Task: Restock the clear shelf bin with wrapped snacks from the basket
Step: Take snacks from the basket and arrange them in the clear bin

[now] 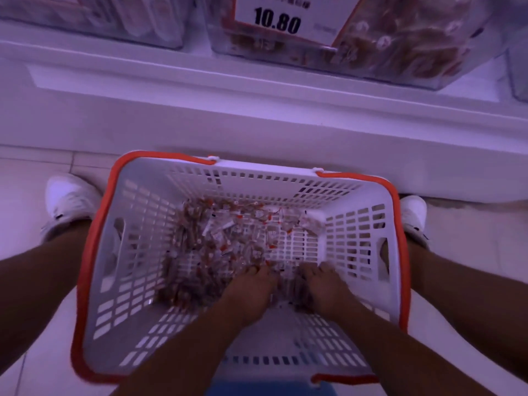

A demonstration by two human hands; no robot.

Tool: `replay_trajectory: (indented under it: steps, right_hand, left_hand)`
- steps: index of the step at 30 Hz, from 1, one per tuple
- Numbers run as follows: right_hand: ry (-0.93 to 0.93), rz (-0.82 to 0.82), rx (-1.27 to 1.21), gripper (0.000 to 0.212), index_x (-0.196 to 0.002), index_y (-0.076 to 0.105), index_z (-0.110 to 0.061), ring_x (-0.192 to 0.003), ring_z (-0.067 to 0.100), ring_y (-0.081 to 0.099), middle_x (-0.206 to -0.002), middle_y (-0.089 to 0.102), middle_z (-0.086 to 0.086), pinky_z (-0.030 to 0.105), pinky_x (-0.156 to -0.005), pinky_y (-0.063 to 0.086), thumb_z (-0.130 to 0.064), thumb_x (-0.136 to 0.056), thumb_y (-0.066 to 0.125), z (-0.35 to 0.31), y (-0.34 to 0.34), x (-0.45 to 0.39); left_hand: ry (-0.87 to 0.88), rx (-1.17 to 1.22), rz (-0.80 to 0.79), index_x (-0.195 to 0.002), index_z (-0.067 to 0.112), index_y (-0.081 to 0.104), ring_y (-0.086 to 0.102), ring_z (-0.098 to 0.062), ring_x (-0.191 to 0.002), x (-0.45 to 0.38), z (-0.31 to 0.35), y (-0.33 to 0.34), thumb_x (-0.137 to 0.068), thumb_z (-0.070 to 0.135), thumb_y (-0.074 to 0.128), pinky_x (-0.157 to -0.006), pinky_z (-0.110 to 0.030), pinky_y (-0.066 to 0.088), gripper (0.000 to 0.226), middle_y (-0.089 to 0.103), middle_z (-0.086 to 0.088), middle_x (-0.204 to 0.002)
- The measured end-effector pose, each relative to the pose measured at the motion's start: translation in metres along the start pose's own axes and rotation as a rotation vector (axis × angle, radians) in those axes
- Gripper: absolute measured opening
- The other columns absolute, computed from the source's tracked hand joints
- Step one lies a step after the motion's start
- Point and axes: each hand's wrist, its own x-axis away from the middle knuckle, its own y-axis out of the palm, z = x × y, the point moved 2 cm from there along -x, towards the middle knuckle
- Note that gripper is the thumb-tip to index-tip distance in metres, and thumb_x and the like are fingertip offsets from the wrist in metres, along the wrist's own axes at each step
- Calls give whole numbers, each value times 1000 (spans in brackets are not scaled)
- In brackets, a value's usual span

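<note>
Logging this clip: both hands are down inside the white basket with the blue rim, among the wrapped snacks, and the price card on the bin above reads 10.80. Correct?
One detail is off: the basket has a red rim, not blue, as the head view shows. The rest holds: the left hand and right hand are down among the wrapped snacks, and the price card on the clear bin reads 10.80.

Both arms are reaching down and forward, side by side. The left hand (251, 287) is lying palm down with its fingers pointing ahead and bending a little at the tips. The right hand (324, 287) is lying the same way, just beside it. Two bare legs are standing wide apart, with white shoes (70, 200) on the feet.
</note>
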Motion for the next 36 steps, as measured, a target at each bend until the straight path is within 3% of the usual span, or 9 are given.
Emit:
replay_trajectory:
  steps: [4, 9, 13, 18, 21, 25, 28, 33, 36]
  right_hand:
    - [-37, -37, 5, 80, -143, 38, -22, -128, 25, 41, -139, 49, 3, 36, -105, 31, -63, -79, 62, -3, -4, -1]
    - [-107, -83, -173, 74, -151, 31, -16, -130, 23, 47, -149, 43, 7, 28, -106, 31, -53, -92, 57, -2, -3, 7]
    - [-135, -221, -311, 54, -143, 46, -14, -129, 21, 50, -143, 52, 7, 24, -109, 32, -38, -97, 57, -2, -6, 3]
    - [13, -119, -444, 28, -109, 73, -13, -103, 23, 67, -111, 72, 8, 26, -89, 50, -28, -85, 71, 7, -11, -1]
    - [90, -65, -737, 34, -119, 68, -2, -108, 23, 66, -119, 68, 15, 28, -93, 50, -2, -84, 67, 5, -14, -11]
    - [313, -100, -1072, 29, -120, 67, -5, -67, 6, 62, -110, 65, 14, 15, -54, 47, -4, -91, 65, -2, -22, -18]
    - [455, -204, -1260, 27, -115, 69, -13, -61, 16, 56, -88, 67, 11, 23, -55, 44, -3, -93, 58, -3, -19, -12]
    - [503, -287, -1564, 21, -112, 69, 0, -55, 15, 57, -70, 63, 9, 23, -49, 44, 2, -93, 58, -27, -3, -8]
    - [417, -309, -1463, 20, -107, 71, 3, -66, 18, 64, -86, 69, 17, 27, -55, 53, 2, -88, 64, -47, 3, -13]
  left_hand:
    - [-24, 86, 14, -149, 20, 31, 37, -35, -134, -30, 30, 19, -96, 27, 42, -110, -46, 29, 54, 15, -13, -162]
    - [4, 34, 25, -136, 20, 44, 40, -31, -126, -54, 31, 18, -94, 27, 46, -103, -42, 33, 42, 41, -9, -143]
    - [60, 56, -29, -138, 16, 42, 44, -32, -124, -49, 18, 17, -91, 25, 54, -96, -42, 40, 50, 41, -8, -138]
    - [102, 139, 13, -122, 15, 52, 48, -31, -117, -39, 3, 15, -90, 20, 54, -92, -43, 42, 33, 51, -9, -128]
    - [103, 227, 54, -103, 18, 59, 53, -30, -108, -34, -1, 14, -84, 23, 60, -87, -41, 45, 20, 60, -7, -112]
    - [180, 192, 181, -96, 24, 64, 57, -25, -97, -26, -15, 3, -80, 37, 65, -76, -35, 47, 21, 64, 0, -101]
    - [269, 90, 287, -92, 21, 65, 63, -28, -85, -17, -29, 0, -78, 30, 59, -68, -33, 50, 17, 64, -2, -92]
    - [108, 356, 208, -86, 14, 59, 60, -33, -87, -11, -46, 6, -69, 17, 62, -70, -36, 47, 18, 61, -8, -95]
    - [-40, 570, 180, -79, 15, 60, 61, -29, -85, -12, -46, 12, -66, 11, 62, -69, -30, 44, 14, 62, -6, -87]
